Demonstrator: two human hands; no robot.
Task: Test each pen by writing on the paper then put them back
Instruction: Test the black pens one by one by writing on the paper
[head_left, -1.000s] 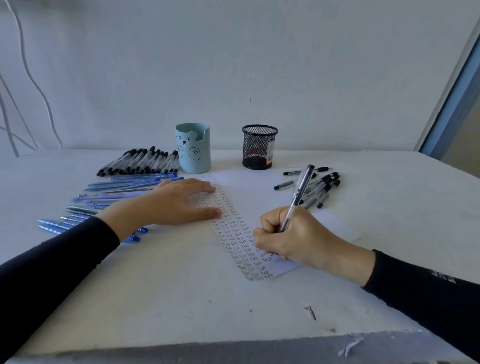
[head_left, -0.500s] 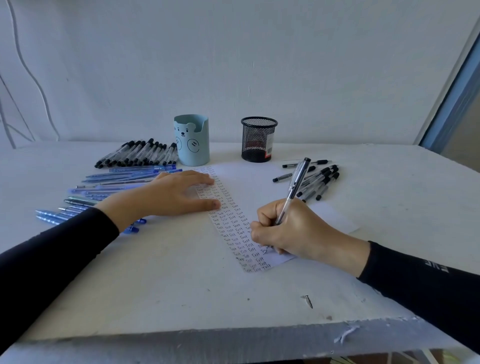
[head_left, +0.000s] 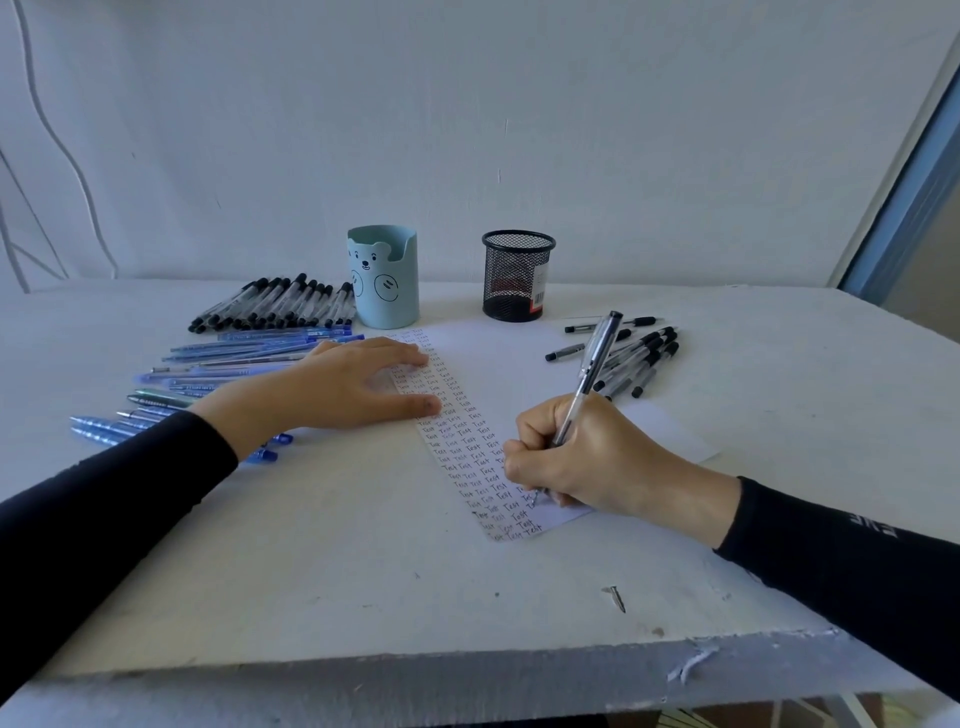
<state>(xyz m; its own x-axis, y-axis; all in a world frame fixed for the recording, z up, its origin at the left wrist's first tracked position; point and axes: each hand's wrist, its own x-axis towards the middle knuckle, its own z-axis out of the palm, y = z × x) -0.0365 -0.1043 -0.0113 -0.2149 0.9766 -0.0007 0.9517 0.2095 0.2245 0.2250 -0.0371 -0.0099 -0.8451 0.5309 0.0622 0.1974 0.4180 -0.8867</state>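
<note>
A white sheet of paper (head_left: 511, 364) lies mid-table, its left strip filled with rows of the word "Test". My right hand (head_left: 597, 457) grips a clear black-capped pen (head_left: 592, 371) with the tip down on the paper's lower part. My left hand (head_left: 343, 387) lies flat with straight fingers on the paper's left edge. Black-capped pens (head_left: 280, 306) lie in a row at the back left, blue pens (head_left: 218, 364) are spread below them, and more black-capped pens (head_left: 636, 358) lie to the right of the paper.
A light blue bear pen cup (head_left: 383, 275) and a black mesh pen cup (head_left: 517, 275) stand behind the paper. A small screw (head_left: 615, 597) lies near the table's front edge (head_left: 415, 686). A white wall rises behind the table.
The camera has tipped down slightly, so everything sits a little higher in view. My right hand has made small writing moves near the paper's bottom rows. My left hand stays put.
</note>
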